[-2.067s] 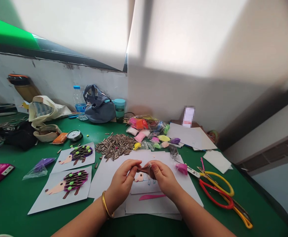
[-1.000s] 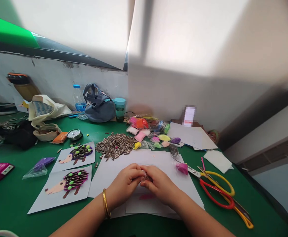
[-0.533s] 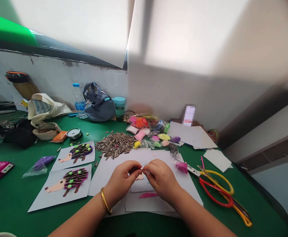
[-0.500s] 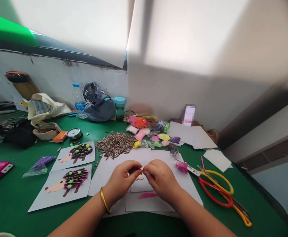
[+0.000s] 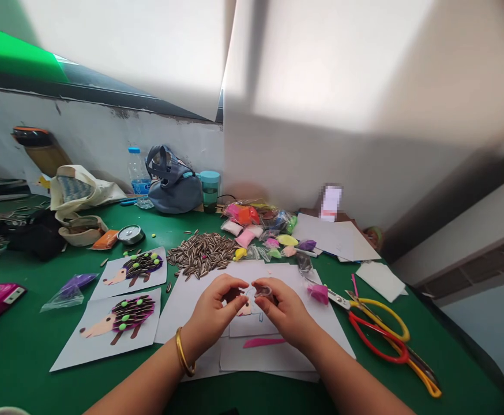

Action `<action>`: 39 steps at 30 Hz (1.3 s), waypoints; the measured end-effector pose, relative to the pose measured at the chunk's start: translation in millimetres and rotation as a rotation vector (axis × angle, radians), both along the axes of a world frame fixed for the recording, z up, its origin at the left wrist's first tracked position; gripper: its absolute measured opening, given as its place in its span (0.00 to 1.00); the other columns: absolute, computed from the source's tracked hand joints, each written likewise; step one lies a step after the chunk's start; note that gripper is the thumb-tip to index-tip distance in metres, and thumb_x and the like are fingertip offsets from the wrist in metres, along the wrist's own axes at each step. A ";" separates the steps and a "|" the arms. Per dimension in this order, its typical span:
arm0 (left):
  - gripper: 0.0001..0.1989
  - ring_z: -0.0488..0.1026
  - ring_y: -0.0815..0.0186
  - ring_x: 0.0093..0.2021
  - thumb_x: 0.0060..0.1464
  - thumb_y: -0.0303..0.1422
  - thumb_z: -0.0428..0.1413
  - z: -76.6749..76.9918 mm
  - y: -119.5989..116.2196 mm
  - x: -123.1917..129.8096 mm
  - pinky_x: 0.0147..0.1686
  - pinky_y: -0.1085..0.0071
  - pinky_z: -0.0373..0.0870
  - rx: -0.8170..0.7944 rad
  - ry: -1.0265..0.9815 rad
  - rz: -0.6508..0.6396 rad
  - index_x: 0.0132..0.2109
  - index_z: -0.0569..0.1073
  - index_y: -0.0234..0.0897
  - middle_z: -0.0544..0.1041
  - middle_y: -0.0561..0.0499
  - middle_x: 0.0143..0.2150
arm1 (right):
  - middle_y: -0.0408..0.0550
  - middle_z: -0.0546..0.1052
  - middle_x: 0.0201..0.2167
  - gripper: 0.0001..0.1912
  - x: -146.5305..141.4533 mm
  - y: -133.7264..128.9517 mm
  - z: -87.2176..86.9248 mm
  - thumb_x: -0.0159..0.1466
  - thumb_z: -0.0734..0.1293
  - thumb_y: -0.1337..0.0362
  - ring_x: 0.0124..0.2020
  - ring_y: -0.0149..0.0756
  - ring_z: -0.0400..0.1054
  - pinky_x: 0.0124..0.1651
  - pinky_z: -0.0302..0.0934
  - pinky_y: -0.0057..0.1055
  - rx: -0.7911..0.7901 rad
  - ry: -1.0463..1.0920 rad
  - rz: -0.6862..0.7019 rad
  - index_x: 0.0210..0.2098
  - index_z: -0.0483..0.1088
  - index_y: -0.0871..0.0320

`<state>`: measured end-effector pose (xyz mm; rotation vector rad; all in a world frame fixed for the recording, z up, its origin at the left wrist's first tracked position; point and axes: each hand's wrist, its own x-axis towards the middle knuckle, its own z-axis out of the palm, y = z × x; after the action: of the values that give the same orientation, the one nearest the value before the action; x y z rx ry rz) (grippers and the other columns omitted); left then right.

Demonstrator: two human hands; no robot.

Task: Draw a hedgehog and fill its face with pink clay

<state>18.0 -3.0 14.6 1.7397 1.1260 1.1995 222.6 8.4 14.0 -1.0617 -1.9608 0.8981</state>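
My right hand (image 5: 284,308) is curled round a small clear bag with something brown in it (image 5: 266,293), its thumb and fingertips on the bag. Just left of it, my left hand (image 5: 217,305) is raised with thumb and index finger apart and nothing visible between them. Both hands hover over a white sheet with a partly covered drawing (image 5: 252,325). A pink plastic knife (image 5: 263,342) lies below them on the stacked paper (image 5: 269,360). Two finished-looking hedgehog pictures (image 5: 100,343) with seeds and green dots lie at the left.
A pile of striped seeds (image 5: 202,253) sits beyond the paper, with bagged coloured clay (image 5: 245,216) behind it. Scissors with red and yellow handles (image 5: 377,337) lie at the right. Bags, bottles and a round tin (image 5: 131,233) stand toward the back left.
My hands have moved slightly apart, and the fingertips that met are now separate. The small clear bag now shows in my right hand.
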 end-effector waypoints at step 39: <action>0.18 0.69 0.64 0.39 0.63 0.25 0.51 -6.8 -13.8 10.8 0.39 0.66 0.68 0.332 0.228 -0.071 0.56 0.73 0.47 0.71 0.49 0.38 | 0.50 0.75 0.52 0.32 -5.8 -3.0 3.4 0.59 0.71 0.62 0.52 0.42 0.70 0.56 0.64 0.40 -0.193 0.047 0.023 0.61 0.61 0.54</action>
<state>28.8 -16.8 7.8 2.1958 1.0260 1.2200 216.8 5.5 17.4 -1.1173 -1.8803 1.1332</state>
